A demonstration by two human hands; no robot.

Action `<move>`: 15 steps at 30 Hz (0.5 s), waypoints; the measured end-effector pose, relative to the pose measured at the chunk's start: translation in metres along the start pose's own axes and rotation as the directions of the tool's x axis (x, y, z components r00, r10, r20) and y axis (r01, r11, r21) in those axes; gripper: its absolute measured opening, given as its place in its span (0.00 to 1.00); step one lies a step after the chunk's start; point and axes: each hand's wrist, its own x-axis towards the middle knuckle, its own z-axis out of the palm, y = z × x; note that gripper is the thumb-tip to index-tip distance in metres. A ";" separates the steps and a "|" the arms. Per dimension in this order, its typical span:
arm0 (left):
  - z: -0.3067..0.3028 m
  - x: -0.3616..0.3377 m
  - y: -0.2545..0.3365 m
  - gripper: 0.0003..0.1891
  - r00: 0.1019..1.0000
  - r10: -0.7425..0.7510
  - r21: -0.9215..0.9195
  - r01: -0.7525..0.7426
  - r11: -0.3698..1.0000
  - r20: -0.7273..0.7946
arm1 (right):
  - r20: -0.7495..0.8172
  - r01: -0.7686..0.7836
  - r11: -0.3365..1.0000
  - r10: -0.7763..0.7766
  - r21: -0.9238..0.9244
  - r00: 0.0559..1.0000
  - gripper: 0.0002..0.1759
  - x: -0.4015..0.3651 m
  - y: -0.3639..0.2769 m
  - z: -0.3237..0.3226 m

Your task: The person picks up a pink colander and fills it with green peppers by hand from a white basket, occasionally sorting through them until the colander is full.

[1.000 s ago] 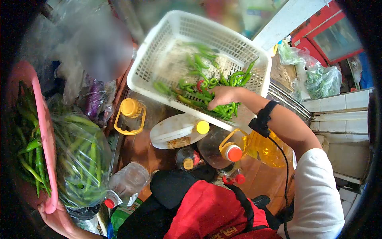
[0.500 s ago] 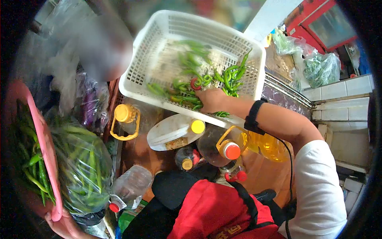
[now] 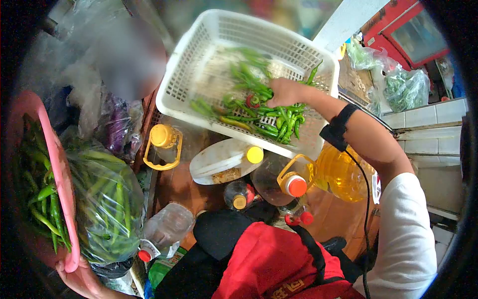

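Inside the white slotted basket (image 3: 209, 122), my right hand (image 3: 288, 92) is among the green peppers (image 3: 286, 124), fingers bent down and partly hidden by them. A red pepper (image 3: 252, 101) lies just left of that hand. At the lower left, my left hand (image 3: 79, 274) grips the rim of the pink basin (image 3: 62, 189), which is tilted and holds long green peppers (image 3: 52, 212). Beside the basin stands a clear plastic bag (image 3: 107, 204) full of green peppers.
Below the white basket stand a yellow-capped jug (image 3: 163, 144), a whitish jug (image 3: 219, 162), a red-capped jug (image 3: 279, 179), an oil jug (image 3: 343, 172) and a dark bottle (image 3: 238, 194). A clear bottle (image 3: 169, 224) lies nearby. Bagged greens (image 3: 406, 89) are at the upper right.
My right hand has moved up and to the right within the white basket. Peppers near it have shifted, with more now bunched below it. My left hand still holds the basin rim.
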 end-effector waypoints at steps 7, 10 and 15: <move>0.006 0.002 -0.009 0.22 0.989 -0.015 -0.082 0.027 0.996 0.146 | -0.031 -0.061 0.972 0.055 -0.227 0.998 0.23 -0.004 -0.018 0.051; -0.008 0.002 -0.004 0.19 0.981 0.024 -0.107 -0.003 0.994 0.193 | 0.044 -0.089 0.966 0.103 -0.241 0.994 0.27 -0.010 -0.025 0.034; -0.018 0.006 0.000 0.18 0.966 -0.020 -0.103 0.048 0.993 0.256 | -0.241 -0.049 0.979 0.098 0.200 0.966 0.27 -0.009 -0.003 0.008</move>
